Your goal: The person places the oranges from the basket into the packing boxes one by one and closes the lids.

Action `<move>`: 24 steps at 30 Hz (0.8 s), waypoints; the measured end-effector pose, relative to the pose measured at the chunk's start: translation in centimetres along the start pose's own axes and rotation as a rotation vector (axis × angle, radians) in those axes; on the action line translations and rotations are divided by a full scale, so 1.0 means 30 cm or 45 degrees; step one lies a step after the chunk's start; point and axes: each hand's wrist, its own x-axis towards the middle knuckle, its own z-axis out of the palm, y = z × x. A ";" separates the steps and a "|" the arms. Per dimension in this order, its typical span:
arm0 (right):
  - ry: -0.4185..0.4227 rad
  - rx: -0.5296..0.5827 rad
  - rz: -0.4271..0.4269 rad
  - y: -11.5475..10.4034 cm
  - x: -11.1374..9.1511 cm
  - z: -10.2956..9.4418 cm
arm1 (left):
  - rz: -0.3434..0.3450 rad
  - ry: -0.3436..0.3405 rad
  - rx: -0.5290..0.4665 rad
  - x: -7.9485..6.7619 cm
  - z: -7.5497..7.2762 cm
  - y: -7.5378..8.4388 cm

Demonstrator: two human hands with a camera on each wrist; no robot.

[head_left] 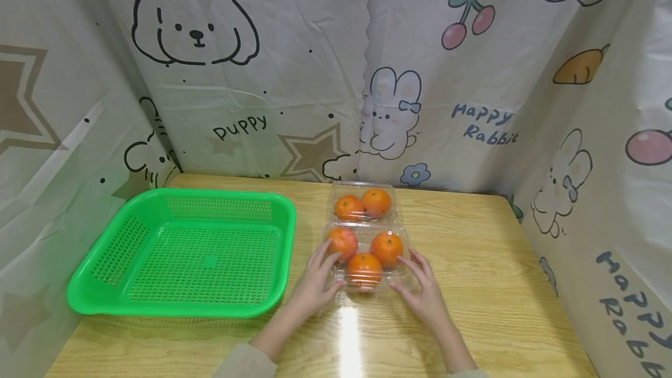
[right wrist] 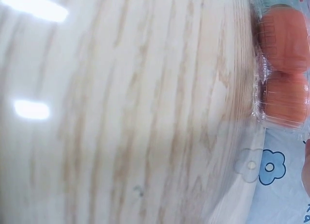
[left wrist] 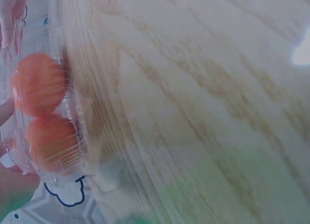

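A clear plastic fruit box (head_left: 402, 235) sits mid-table with three oranges (head_left: 364, 271) in its front part. Behind it, touching or joined, clear plastic of the same kind (head_left: 392, 219) holds two more oranges (head_left: 376, 202). My left hand (head_left: 313, 286) grips the front box's left side, fingers over the edge by the left orange and thumb at the front corner. On the opposite side my right hand (head_left: 423, 294) holds it, fingertips by the right orange, thumb low at the front. Both wrist views show oranges (left wrist: 38, 83) (right wrist: 285, 39) through ribbed plastic walls.
A green plastic basket (head_left: 286, 249) with mesh sides stands on the table's left, a short way from my left hand. Printed cloth (head_left: 315, 74) walls in the back and both sides. The wooden table (head_left: 472, 249) shows bare grain at the right.
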 end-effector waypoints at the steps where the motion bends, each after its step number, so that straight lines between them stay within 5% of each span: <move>1: 0.000 -0.001 -0.001 0.001 0.000 0.001 | -0.001 -0.001 -0.001 0.000 0.000 -0.001; 24: -0.085 -0.114 0.033 -0.026 0.003 -0.014 | -0.015 -0.021 0.088 0.002 -0.011 0.010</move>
